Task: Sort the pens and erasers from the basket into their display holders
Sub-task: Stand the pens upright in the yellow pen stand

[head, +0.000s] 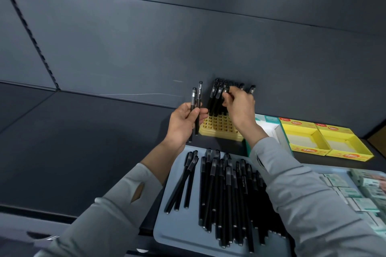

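Note:
A grey-blue basket [167, 233] in front of me holds several black pens [223, 190] on its left side and several green-and-white erasers [353, 192] on its right. Beyond it a yellow grid pen holder [217, 126] stands on the dark shelf, with several black pens [215, 96] upright in its back rows. My left hand [183, 123] grips two black pens [195, 108] upright, just left of the holder. My right hand [238, 102] pinches the cap of one pen [226, 89] standing at the holder's back rows.
Right of the pen holder stand a teal-and-white open box [269, 125] and two yellow open display boxes [309, 137] [351, 146], all showing bare bottoms. A dark wall panel rises behind the shelf. The shelf stretches away to the left.

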The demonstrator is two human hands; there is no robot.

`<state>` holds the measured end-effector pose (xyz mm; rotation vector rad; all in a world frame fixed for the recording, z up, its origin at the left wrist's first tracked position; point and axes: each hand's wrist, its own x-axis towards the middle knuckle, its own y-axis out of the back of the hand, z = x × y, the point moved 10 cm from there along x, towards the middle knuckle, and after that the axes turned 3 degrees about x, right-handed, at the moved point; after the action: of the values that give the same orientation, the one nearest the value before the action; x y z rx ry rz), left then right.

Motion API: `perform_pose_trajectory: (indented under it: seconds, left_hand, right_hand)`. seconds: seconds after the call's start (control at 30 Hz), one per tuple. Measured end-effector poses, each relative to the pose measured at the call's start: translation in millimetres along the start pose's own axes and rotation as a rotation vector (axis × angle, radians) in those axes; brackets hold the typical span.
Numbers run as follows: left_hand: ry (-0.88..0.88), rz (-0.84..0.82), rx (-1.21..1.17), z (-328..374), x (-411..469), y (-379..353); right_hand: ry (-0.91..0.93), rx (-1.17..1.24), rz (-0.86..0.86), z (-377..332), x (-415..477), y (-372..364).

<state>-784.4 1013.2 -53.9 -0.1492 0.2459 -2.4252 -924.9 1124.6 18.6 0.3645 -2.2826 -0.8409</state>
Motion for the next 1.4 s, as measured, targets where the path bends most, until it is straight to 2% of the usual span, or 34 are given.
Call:
perform_pose_trajectory:
  seconds: [0.13,0.33,0.5,0.63,0.8,1.4]
  left_hand:
    - [0.003,-0.013,0.001,1,-2,-1]
    - [0.010,-0.027,0.032,1,-1,-9]
    - [0.036,-0.080,0.041,-1,-2,-25]
    - [0.054,-0.069,0.043,-7,0,-24]
    - [0.072,0.013,0.102,-10,3,-4]
    - [0.021,-0.025,0.091,-3,3,-2]
  right_hand:
    - [-0.020,0.094,-0.018,3,-3,-2]
    - [0.034,0.153,0.160,-11,-9,33]
    - [0.081,0.278,-0.107,-40,-20,8]
    - [-0.017,0.356,-0.084,-22,-14,13]
    - [-0.097,0.175,0.104,20,-1,42]
    - [0.031,0.023,0.010,10,5,15]
